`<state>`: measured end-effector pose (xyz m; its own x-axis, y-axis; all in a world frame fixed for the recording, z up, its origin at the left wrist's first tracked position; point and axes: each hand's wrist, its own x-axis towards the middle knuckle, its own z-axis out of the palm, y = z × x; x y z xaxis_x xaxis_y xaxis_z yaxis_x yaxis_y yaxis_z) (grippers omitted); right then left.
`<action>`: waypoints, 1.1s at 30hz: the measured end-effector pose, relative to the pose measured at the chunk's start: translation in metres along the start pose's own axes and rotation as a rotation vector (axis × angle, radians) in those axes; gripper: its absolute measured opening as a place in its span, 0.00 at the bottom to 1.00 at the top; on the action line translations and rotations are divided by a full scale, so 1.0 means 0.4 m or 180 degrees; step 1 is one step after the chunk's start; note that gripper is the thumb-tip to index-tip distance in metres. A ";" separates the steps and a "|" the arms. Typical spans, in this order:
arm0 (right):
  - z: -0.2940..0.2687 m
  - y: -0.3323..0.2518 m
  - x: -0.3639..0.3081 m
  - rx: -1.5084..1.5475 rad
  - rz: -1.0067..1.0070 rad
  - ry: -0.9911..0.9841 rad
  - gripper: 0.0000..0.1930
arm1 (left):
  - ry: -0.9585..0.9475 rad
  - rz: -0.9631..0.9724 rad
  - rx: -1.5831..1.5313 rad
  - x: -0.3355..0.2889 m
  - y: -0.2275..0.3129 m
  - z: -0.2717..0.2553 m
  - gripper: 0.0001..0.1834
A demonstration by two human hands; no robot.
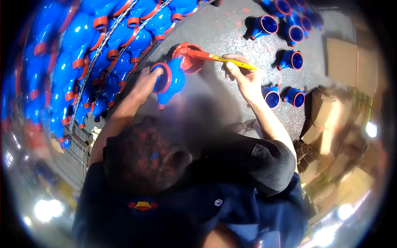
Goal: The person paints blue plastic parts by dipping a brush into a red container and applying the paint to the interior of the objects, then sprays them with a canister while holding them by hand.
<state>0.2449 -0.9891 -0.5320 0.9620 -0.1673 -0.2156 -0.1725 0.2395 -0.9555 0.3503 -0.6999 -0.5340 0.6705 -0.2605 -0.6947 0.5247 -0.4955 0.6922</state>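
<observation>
My left hand (145,84) is closed around a shiny blue pipe fitting (177,80), a rounded casting with a red-painted flange and a red-ended side neck. Its flange faces my left side. A paintbrush (235,62) with a yellow handle is pinched in my right hand (247,78). The brush head, coated in red, reaches over a red-smeared paint pot (191,66) just beyond the fitting. Whether the bristles touch the paint, I cannot tell. My thumb lies along the brush handle.
Many blue castings with red rims (138,39) are stacked on a wire rack at the left. More blue fittings (295,60) stand with openings up on the paint-flecked grey surface (231,33) at the right. Cardboard boxes (341,58) sit along the far right.
</observation>
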 end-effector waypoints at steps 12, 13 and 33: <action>0.030 -0.079 0.022 -0.1660 -0.0894 -0.0602 0.12 | -0.0391 0.0413 0.1095 0.014 0.008 -0.004 0.18; 0.030 -0.082 0.022 -0.1686 -0.0852 -0.0685 0.12 | -0.0360 0.0405 0.1151 0.014 0.008 -0.005 0.19; 0.020 -0.052 0.016 -0.1613 -0.1081 -0.0976 0.12 | -0.0291 -0.0105 0.0161 -0.002 -0.007 -0.054 0.19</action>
<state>0.2565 -0.9875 -0.5119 0.9839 0.1423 0.1084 0.1438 -0.2685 -0.9525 0.3596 -0.6804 -0.5314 0.6014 -0.3168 -0.7334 0.5169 -0.5457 0.6596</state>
